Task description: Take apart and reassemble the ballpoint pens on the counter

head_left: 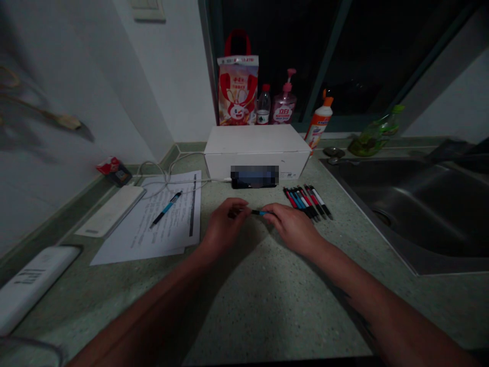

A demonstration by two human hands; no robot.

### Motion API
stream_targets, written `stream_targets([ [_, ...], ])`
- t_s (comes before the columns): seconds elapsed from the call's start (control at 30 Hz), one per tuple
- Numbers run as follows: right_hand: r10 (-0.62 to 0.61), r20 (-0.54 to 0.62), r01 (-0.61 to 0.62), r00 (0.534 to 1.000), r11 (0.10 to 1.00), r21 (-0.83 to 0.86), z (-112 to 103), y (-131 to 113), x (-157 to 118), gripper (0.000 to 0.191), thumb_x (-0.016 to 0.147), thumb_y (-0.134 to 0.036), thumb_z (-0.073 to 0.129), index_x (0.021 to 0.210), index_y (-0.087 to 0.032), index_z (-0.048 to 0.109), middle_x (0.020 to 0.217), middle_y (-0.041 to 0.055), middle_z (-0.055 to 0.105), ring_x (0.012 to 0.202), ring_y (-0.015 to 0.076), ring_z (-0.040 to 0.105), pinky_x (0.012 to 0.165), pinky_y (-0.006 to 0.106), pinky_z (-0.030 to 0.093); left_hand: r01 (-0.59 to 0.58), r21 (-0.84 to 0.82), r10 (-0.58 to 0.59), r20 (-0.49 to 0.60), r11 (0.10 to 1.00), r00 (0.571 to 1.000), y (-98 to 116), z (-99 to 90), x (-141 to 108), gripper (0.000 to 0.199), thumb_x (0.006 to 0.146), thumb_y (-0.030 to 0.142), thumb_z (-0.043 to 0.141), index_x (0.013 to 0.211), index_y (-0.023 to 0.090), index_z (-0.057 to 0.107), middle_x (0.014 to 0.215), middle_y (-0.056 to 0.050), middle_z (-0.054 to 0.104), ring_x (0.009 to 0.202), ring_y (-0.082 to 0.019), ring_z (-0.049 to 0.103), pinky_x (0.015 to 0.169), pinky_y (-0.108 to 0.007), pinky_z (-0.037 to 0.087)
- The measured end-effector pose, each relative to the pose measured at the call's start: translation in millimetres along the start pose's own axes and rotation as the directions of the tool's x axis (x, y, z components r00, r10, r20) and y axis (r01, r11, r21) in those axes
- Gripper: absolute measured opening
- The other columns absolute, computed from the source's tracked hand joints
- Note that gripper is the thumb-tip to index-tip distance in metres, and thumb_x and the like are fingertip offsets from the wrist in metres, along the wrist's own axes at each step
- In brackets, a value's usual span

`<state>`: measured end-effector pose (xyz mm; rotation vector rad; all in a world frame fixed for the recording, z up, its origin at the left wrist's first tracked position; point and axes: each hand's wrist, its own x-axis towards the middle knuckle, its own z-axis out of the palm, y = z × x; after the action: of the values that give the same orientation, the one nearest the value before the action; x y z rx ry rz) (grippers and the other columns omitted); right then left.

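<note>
Between my two hands, above the speckled green counter, a blue and black pen (260, 212) lies nearly level. My left hand (225, 224) is closed at the pen's dark left end, its fingertips pinched together. At the blue right end, my right hand (292, 227) is closed with thumb and fingers on the barrel. Just beyond my right hand lies a row of several pens (305, 201) in red, blue, black and white. To the left, another blue and black pen (166, 209) rests on printed paper sheets (133, 239).
A white box (257, 142) stands behind a phone (254, 178) with a cable. On the right is a steel sink (420, 199). Several bottles, including a pink pump bottle (283, 104), stand at the window. A white slab (110, 211) and a power strip (34, 280) lie left.
</note>
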<state>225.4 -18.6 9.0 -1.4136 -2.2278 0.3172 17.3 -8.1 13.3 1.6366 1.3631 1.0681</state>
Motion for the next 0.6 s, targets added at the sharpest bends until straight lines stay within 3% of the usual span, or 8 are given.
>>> stream_targets([
  [0.2,0.019,0.023,-0.021,1.0,0.997,0.072,-3.2,-0.4,0.2,0.023,0.103,-0.024,0.051,0.112,-0.022,0.071,0.101,0.0083,0.078,0.093,0.0251,0.073,0.081,0.037,0.053,-0.073,0.045,0.072,0.021,0.996,0.997,-5.2,-1.7,0.6,0.008,0.084,0.024,0.066,0.088,0.025,0.073,0.092,-0.007,0.076,0.084,-0.024,0.068,0.082,-0.042,0.054],
  [0.33,0.048,0.061,-0.063,0.997,0.963,0.261,-3.8,1.4,0.9,0.023,0.102,-0.025,0.049,0.108,-0.021,0.071,0.087,0.0041,0.076,0.082,0.0206,0.07,0.076,0.034,0.051,-0.153,0.099,0.154,-0.004,0.983,0.988,-7.8,-3.8,0.3,0.008,0.084,0.023,0.067,0.087,0.025,0.074,0.091,-0.007,0.073,0.082,-0.023,0.065,0.083,-0.042,0.054],
  [0.47,0.078,0.12,-0.128,0.99,0.862,0.491,-3.1,7.4,4.1,0.02,0.099,-0.029,0.054,0.102,-0.02,0.072,0.081,0.0029,0.075,0.075,0.0175,0.068,0.07,0.031,0.051,-0.18,0.136,0.187,-0.036,0.974,0.982,-5.5,-4.1,-1.1,0.007,0.084,0.024,0.068,0.087,0.025,0.074,0.091,-0.005,0.072,0.081,-0.022,0.064,0.083,-0.041,0.055],
  [0.6,0.217,0.003,-0.164,0.976,0.73,0.663,-8.0,17.4,9.7,0.027,0.087,-0.042,0.072,0.103,-0.021,0.073,0.085,0.0031,0.073,0.07,0.0171,0.067,0.06,0.03,0.053,-0.125,0.137,0.141,-0.121,0.983,0.983,-0.3,-4.0,-2.2,0.009,0.086,0.025,0.066,0.093,0.023,0.072,0.091,-0.004,0.072,0.079,-0.02,0.063,0.078,-0.037,0.054],
])
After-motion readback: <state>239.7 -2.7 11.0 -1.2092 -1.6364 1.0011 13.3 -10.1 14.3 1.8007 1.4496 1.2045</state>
